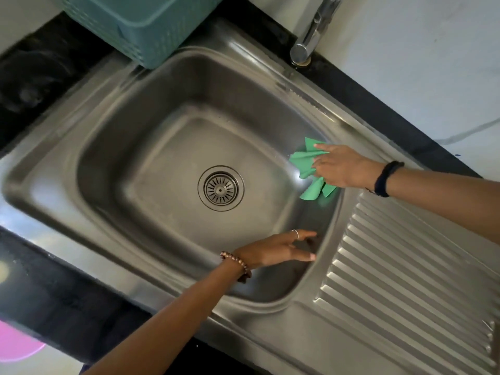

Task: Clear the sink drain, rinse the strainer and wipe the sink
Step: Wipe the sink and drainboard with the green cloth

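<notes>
Since the strainer (220,188) sits clean in the drain, wiping seems underway: the right hand (341,167) grips a green cloth (307,165) at the sink's (140,125) three-o'clock wall; the left hand (276,250) hovers open at five o'clock.

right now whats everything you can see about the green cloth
The green cloth is a thin, crumpled rag of plain bright green, soft fabric by the look of it. The right hand grips it bunched, with loose corners sticking out above and below the fingers. It is pressed against the right inner wall of the steel sink, just under the rim and beside the ribbed drainboard. A faint green reflection shows on the steel below it. It lies well clear of the drain strainer. Whether it is wet cannot be told.
</notes>
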Demonstrator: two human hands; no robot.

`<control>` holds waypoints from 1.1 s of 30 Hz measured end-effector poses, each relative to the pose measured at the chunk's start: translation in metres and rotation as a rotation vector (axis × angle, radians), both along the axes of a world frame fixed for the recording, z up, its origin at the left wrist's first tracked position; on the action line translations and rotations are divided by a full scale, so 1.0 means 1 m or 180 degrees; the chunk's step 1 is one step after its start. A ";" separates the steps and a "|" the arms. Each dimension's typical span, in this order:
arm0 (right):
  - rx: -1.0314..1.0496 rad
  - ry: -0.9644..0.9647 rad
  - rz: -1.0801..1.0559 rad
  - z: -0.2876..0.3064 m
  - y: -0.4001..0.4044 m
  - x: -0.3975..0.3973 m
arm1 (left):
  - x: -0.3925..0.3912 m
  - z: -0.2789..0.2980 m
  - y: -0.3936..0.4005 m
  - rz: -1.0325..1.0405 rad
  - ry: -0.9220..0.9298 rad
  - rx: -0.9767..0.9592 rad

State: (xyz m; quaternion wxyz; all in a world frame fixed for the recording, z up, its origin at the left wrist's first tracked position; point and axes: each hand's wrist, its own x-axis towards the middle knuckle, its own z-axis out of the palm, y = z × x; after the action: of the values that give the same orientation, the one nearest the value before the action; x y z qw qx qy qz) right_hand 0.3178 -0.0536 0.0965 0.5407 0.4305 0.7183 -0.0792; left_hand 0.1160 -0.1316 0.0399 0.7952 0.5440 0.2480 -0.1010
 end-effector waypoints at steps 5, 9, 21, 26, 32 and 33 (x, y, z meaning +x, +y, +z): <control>0.0457 -0.0094 0.0963 -0.021 0.026 -0.007 | 0.006 -0.001 0.006 0.0047 -0.0034 0.0062; 0.0690 -0.0225 0.0819 -0.023 0.006 -0.009 | 0.006 -0.004 0.005 0.0081 -0.0163 0.0128; 0.1203 0.0014 0.0266 -0.022 -0.009 0.015 | 0.004 -0.012 0.010 -0.0252 -0.0347 -0.0007; 0.1873 0.0701 0.0207 -0.026 0.037 -0.001 | 0.004 -0.015 0.008 -0.0325 -0.0289 0.0050; 0.1819 0.0697 0.0259 -0.026 0.020 0.010 | 0.003 -0.020 0.008 -0.0363 -0.0229 0.0099; 0.1773 0.0626 0.0115 -0.026 0.010 0.014 | 0.004 -0.020 0.008 -0.0362 -0.0226 0.0082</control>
State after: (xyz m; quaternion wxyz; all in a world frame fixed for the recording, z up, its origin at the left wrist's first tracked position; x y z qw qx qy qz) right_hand 0.3314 -0.0432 0.0702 0.3308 0.5398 0.7689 0.0892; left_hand 0.1198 -0.1232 0.0197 0.7894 0.5706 0.1897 -0.1234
